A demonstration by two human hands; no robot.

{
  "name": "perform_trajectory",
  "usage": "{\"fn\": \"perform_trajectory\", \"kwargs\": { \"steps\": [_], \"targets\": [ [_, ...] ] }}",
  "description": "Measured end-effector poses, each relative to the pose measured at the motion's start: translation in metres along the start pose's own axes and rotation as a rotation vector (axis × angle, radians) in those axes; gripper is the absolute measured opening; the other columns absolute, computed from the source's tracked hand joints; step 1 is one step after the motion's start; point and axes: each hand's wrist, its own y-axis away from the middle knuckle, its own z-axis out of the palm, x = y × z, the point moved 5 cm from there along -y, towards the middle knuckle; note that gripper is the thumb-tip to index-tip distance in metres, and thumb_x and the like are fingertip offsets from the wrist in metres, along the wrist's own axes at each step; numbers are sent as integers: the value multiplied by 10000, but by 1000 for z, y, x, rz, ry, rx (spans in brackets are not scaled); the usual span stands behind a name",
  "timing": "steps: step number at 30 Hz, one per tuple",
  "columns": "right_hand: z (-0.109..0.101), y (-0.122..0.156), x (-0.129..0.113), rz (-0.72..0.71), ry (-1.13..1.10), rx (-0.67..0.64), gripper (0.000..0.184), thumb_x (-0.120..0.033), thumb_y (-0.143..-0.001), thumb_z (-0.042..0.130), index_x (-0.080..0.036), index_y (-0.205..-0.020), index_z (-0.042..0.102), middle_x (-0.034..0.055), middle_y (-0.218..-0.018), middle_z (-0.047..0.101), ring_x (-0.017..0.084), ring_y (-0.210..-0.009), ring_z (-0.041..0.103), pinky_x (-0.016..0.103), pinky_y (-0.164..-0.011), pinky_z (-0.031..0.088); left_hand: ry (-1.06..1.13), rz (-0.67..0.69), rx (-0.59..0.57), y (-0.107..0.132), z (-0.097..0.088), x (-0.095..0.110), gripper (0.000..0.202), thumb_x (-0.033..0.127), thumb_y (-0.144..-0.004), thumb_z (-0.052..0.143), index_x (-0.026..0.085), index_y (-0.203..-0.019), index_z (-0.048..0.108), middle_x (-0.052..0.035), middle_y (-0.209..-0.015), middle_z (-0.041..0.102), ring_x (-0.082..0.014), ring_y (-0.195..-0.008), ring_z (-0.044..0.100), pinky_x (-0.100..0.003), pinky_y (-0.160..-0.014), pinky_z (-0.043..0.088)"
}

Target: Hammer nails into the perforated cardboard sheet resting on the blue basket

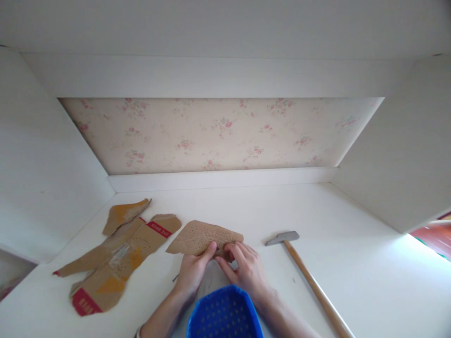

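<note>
A torn piece of brown cardboard point(202, 236) dotted with small holes lies on the white desk point(317, 206). My left hand point(193, 271) pinches its near edge with thumb and fingers closed. My right hand point(246, 266) is beside it, fingers curled and pressed on the same edge, over something small and dark that I cannot make out. A blue perforated plastic basket point(224, 315) sits just below both wrists at the bottom of the view.
A hammer with a grey head point(283, 238) and long wooden handle point(317, 291) lies to the right. Torn cardboard scraps with red print point(116, 253) are spread at the left. White side walls and a flowered back panel point(218, 134) enclose the desk.
</note>
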Motion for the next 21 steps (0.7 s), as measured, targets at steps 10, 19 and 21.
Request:
{"fn": "perform_trajectory", "kwargs": {
  "steps": [10,19,21],
  "targets": [
    [4,1,1,-7,27,-70,134,-314,-991,489,-228,-895,524,5,-733,667,154,-609,629,246,-581,450,91,-67,-11,3,0,-1,257,243,-672,838,166,-901,752,-118,-1071,749,-270,-1197,605,-403,-1171,264],
    [6,-2,0,-30,93,-88,268,-251,-1030,371,-221,-816,529,14,-696,640,149,-564,605,250,-556,420,24,-80,-9,4,0,-1,258,274,-678,840,176,-902,757,-120,-1129,731,-270,-1246,566,-400,-1196,197],
    [6,-2,-1,-43,99,-88,283,-243,-1029,373,-223,-793,530,13,-689,634,149,-562,596,254,-558,419,-1,-64,-7,2,-2,-5,285,312,-687,835,168,-920,756,-127,-1156,720,-270,-1242,568,-399,-1192,214]
  ]
}}
